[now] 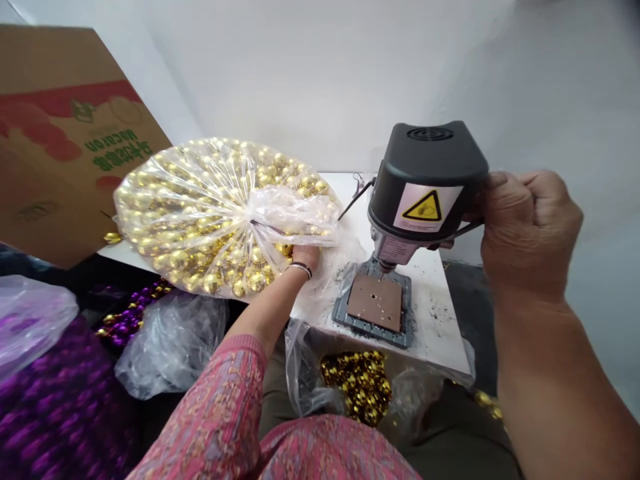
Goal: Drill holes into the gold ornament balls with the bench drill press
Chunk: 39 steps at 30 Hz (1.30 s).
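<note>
My left hand [305, 255] reaches in at the right side of a big clear bag [200, 220] packed with shiny gold baubles. Plastic and beads hide its fingers, so what it touches cannot be made out. A bracelet circles that wrist. On the right, my right hand [530, 227] is closed at the side of a black bench drill press [433, 177], where a lever handle [469, 229] goes into the fist. Below the drill head, a brown square board [375, 301] with a small hole lies on the grey base plate [407, 313].
A printed cardboard box [60, 153] leans at the left. Lower left are purple baubles [60, 407] under plastic and a crumpled clear bag [173, 343]. Gold beads [357, 383] lie in plastic below the white table [435, 287], whose top carries dark shavings. A wall rises behind.
</note>
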### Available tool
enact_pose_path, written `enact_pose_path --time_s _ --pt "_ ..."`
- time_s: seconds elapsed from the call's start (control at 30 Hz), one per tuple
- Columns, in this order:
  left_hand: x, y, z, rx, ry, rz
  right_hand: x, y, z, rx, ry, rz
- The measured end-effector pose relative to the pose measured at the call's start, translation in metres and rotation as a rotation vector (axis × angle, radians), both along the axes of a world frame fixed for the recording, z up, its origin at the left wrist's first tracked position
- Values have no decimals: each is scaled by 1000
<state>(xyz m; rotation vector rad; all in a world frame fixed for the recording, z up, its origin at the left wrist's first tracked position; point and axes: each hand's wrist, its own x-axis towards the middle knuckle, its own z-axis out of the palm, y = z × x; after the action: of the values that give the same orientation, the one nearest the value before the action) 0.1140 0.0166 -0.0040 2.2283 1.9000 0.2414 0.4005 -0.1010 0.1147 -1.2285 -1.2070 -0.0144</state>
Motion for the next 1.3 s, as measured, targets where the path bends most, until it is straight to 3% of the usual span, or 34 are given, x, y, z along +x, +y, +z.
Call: enact_pose_path --time_s 0.13,0.2,0.33,0.43,0.53,0.7,0.8,0.97,1.13,1.3 --pt "-11 -21 4 -31 -26 31 -1 3 -3 7 63 3" --pt "-16 -34 6 -148 -247 -5 -2 5 -4 13 64 -4" --pt "-19 -58 5 -429 -899 -83 -3 8 -5 35 -2 32" --pt "-10 -68 1 -618 -1115 -113 -4 9 -4 37 -53 64" --pt "5 -73 -3 -712 -1110 -110 -6 10 0 26 -40 85" --pt "22 -76 -8 -646 -962 -190 -10 13 14 -63 -5 88" --pt "22 -76 -12 -579 -875 -238 -12 18 25 -123 64 126" --pt "14 -71 -20 -429 -877 -200 -19 22 38 -138 121 120" --pt "15 -67 -23 -428 -838 -339 -26 17 42 -145 145 112" --pt "23 -64 -24 -421 -772 -279 -29 16 44 -111 169 124"
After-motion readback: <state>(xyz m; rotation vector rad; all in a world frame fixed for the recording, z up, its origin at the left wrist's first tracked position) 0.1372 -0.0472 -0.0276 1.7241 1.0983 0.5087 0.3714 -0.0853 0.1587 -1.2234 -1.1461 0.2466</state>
